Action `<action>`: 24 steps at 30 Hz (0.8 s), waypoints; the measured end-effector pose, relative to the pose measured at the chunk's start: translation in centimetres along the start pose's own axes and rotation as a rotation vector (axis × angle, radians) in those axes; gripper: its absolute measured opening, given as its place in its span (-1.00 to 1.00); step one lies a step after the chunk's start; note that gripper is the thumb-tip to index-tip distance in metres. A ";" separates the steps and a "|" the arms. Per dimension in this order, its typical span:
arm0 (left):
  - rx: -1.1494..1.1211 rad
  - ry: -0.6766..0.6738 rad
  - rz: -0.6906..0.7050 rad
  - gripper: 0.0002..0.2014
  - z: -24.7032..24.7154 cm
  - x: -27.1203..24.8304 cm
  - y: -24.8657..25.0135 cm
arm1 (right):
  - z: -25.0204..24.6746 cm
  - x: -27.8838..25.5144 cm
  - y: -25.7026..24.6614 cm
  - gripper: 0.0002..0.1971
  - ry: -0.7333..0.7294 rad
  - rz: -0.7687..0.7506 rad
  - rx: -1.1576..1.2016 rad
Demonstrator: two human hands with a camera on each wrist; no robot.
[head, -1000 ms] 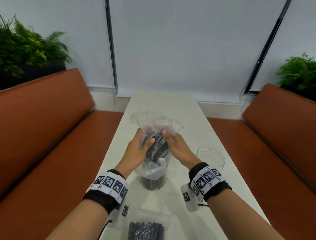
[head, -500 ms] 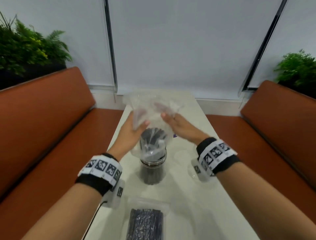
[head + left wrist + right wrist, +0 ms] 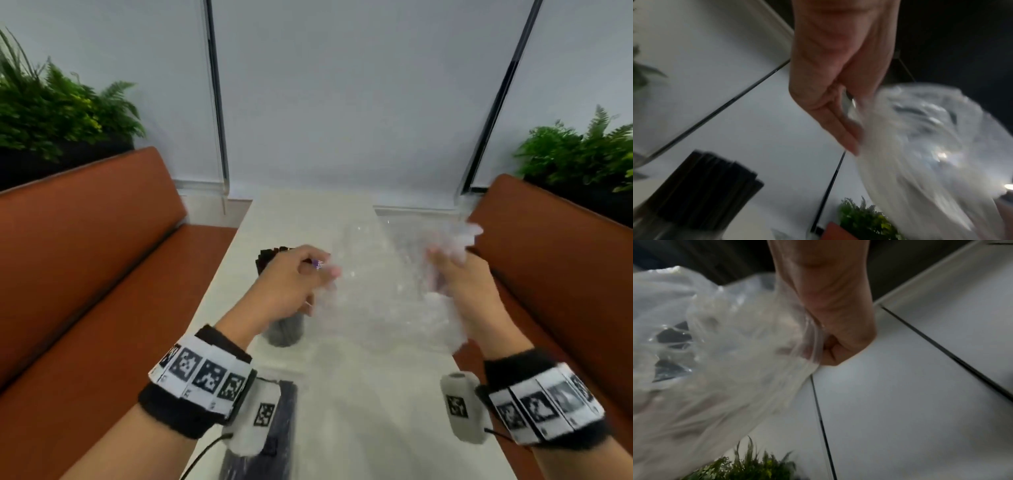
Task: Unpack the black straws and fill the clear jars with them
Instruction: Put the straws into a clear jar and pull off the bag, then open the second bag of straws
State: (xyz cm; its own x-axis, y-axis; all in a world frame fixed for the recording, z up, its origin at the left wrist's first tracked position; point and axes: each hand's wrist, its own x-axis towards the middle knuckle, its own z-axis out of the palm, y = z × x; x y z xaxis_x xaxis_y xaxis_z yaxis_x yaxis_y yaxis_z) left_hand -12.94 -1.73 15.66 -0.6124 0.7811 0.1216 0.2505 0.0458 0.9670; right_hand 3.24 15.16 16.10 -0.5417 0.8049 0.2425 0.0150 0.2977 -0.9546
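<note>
A clear plastic bag (image 3: pixel 383 291), with no straws inside, hangs stretched between both hands above the table. My left hand (image 3: pixel 308 274) pinches its left edge, and my right hand (image 3: pixel 445 263) grips its right edge in a fist. The bag (image 3: pixel 920 154) is blurred in the left wrist view, and the bag (image 3: pixel 715 353) also fills the left of the right wrist view. Behind and below the left hand stands a clear jar (image 3: pixel 286 330) packed with black straws (image 3: pixel 270 257); the straws (image 3: pixel 701 186) stand upright. A sealed pack of black straws (image 3: pixel 274 445) lies near the front edge.
The narrow white table (image 3: pixel 308 219) runs away from me between two orange benches (image 3: pixel 85 257). Green plants (image 3: pixel 58 109) sit behind each bench. A window blind (image 3: pixel 342 85) fills the far wall.
The bag has been lifted off the straws, which stay in the jar. Both hands moved right and apart, pulling the bag wide. The second jar at the right is now hidden.
</note>
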 end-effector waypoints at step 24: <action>0.923 -0.046 -0.599 0.21 3.9 -9.0 -13.5 | -2.2 -12.3 13.5 0.46 -1.075 0.258 -1.153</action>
State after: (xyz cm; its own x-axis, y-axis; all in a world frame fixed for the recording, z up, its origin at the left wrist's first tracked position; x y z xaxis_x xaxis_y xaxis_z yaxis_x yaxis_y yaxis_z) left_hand -7.86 -7.00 0.65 -0.7983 0.4982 -0.3385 0.3979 0.8581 0.3247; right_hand 11.95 10.40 0.65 -0.7302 0.3215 -0.6028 0.5239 0.8298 -0.1920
